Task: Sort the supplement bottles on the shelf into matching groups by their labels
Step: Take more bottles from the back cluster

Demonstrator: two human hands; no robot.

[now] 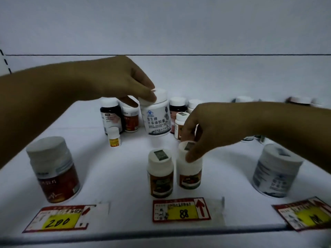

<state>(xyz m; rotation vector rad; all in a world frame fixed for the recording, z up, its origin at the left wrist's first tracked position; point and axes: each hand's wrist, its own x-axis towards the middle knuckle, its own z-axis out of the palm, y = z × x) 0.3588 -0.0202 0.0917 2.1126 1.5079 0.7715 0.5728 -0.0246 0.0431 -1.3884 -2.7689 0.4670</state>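
Note:
My left hand [125,81] grips the cap of a white bottle with a blue-grey label [157,120] and holds it tilted above the white shelf [111,169]. My right hand [200,129] pinches the cap of a small brown-labelled bottle [190,174], which stands beside a matching brown-labelled bottle [160,174] at front centre. A red-labelled bottle [53,169] stands front left. Another white bottle with a blue-grey label [275,170] stands front right. A mixed cluster at the back holds a dark bottle [111,115], a red-labelled one [130,119] and a tiny yellow-labelled bottle [114,136].
Price tags sit along the shelf's front edge: one marked 200 [59,219], one marked 88 [180,211] and a third [304,216] at right. More bottle caps [299,100] show at the back right behind my right forearm. The back wall is plain white.

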